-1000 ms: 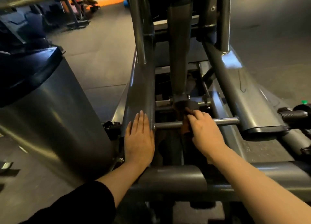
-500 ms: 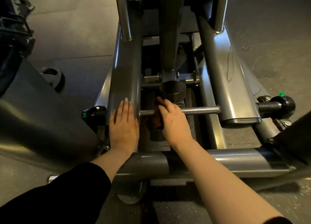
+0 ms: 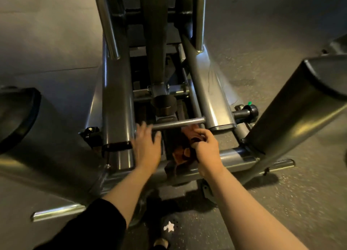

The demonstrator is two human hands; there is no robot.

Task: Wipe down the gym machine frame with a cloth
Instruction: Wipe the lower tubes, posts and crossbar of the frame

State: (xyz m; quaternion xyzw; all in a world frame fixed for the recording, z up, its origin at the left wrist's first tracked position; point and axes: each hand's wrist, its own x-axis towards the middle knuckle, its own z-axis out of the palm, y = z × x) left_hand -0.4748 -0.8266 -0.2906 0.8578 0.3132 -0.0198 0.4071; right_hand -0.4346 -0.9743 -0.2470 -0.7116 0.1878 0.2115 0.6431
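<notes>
Cloth point(image 3: 181, 153), brownish and bunched, sits low in the middle of the machine, between the cross bar point(image 3: 180, 123) and the near base tube point(image 3: 234, 156), with part of it draped over that tube. It is there because the right hand point(image 3: 205, 148) holds it: the fingers curl around the upper folds, clamped on the fabric, knuckles toward the camera and the wrist bent downward. That grip probably keeps a wad ready to rub the narrow parts inside the frame point(image 3: 116, 99), where a flat cloth would not reach. The left hand point(image 3: 147, 146) lies just beside the end of the left beam, palm down, forearm straight behind it. Its fingertips are blurred near the left end of the cross bar; they look straight and fairly close together, holding nothing, though whether they touch the bar I cannot tell. It seems to serve as a brace while leaning in. A dark shoe point(image 3: 169, 229) shows below.
</notes>
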